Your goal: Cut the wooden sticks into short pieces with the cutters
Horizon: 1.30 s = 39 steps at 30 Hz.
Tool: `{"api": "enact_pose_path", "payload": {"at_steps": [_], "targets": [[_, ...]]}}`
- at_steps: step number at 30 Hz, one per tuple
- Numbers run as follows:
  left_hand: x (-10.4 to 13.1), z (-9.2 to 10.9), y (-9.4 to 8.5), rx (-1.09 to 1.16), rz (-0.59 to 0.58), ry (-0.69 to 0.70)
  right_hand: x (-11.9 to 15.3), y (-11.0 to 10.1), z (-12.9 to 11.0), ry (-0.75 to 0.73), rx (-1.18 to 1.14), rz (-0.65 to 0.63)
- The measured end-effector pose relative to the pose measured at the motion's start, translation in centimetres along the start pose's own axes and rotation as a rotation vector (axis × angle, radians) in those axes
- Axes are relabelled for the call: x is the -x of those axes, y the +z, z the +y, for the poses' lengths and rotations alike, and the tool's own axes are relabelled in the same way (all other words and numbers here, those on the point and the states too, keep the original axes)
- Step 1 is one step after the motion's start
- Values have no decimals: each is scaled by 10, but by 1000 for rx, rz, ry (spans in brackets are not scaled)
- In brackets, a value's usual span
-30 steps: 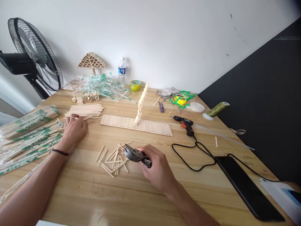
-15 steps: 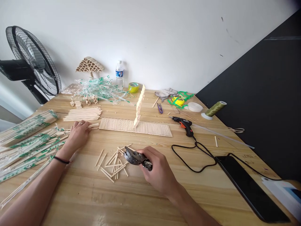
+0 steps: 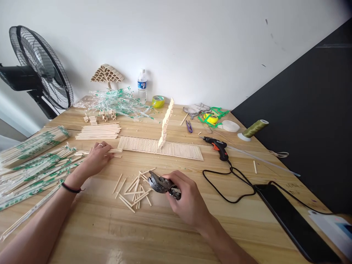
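Note:
My left hand (image 3: 96, 157) is closed round a few thin wooden chopsticks (image 3: 116, 150) just above the table, their ends poking out to the right. Loosely wrapped in my right hand (image 3: 188, 200) is a pair of dark metal pliers (image 3: 158, 183), its head pointing left. Below that head lies a scattered pile of short cut stick pieces (image 3: 136, 192). Behind both hands lies a long flat panel of sticks set side by side (image 3: 184, 150), and a narrow stick-built piece (image 3: 166, 123) stands up from its middle, leaning slightly right.
Bare chopsticks (image 3: 97, 132) and wrapped chopstick packs (image 3: 35, 165) lie at the left. Crumpled wrappers (image 3: 118, 104), a bottle (image 3: 142, 86) and tape (image 3: 158, 102) sit at the back. A glue gun (image 3: 218, 146), its cord, and a black phone-like slab (image 3: 294, 223) lie right. A fan (image 3: 41, 69) stands far left.
My left hand has drawn slightly right and lifted the chopsticks, whose ends now reach further right. The right hand keeps its hold on the pliers; the view has shifted a little.

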<state>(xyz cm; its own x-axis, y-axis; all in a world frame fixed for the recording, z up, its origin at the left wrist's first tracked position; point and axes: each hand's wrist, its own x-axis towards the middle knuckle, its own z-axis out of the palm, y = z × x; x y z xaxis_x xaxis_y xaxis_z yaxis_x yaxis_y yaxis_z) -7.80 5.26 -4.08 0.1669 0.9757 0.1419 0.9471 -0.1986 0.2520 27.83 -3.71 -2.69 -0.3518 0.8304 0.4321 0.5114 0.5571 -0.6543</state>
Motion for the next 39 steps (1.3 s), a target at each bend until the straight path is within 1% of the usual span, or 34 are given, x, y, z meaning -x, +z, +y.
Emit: {"api": "enact_pose_path", "payload": {"at_steps": [3,6,9,12,15,20,23,26,29,33,39], "targets": [[5,15,2,56,-49,96,0,-1,0,-5,-2,0],[12,35,7,84,-78,163,-1,0,-1,-13,2,-1],[19,55,13,96,-87,230,-1,0,-1,-19,-2,0],[24,70,15,102,-65,316,-1,0,-2,-25,-6,6],[31,84,7,146,-23,403,-2,-1,-1,-24,-18,12],[50,117,-20,338,-8,548,-1,-1,-1,-44,-120,-10],[61,132,-24,384,-11,627,2,2,-4,-97,-168,-42],[68,137,-18,434,-38,669,4,7,-6,-157,-196,-52],[69,137,-11,485,-73,649,3,9,-6,-204,-245,-76],[68,136,-7,503,-42,634,4,11,-4,-235,-273,-94],[67,136,-6,524,-24,629,5,15,-4,-264,-224,-51]]}}
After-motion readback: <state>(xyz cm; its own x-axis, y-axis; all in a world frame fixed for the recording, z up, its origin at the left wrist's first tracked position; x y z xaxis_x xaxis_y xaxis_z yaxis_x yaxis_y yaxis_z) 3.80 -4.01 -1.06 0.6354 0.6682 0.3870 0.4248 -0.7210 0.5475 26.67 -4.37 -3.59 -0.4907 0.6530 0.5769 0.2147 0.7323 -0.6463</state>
